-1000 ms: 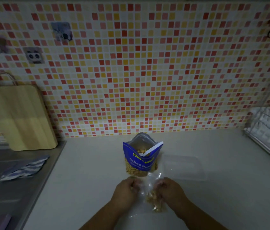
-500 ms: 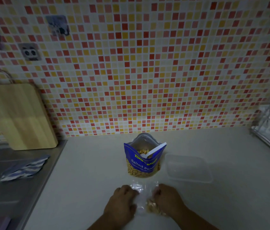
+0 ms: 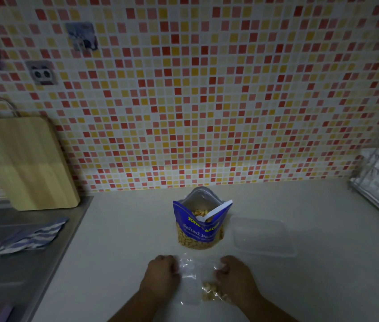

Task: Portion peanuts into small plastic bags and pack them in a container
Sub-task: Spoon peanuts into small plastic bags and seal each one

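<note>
On the pale tabletop (image 3: 118,252), the left hand (image 3: 160,276) and right hand (image 3: 236,278) each have their fingers curled closed on opposite top corners of a small clear plastic bag (image 3: 189,278), whose peanuts (image 3: 210,291) sit bunched low on its right side. If the mouth is not fully sealed, tipping it could spill nuts, and the thin film may slip or tear under a hard pull. The open blue salted-peanut pouch (image 3: 199,226) standing just behind could topple if bumped. The clear container (image 3: 263,237) waits beside it, apparently empty.
</note>
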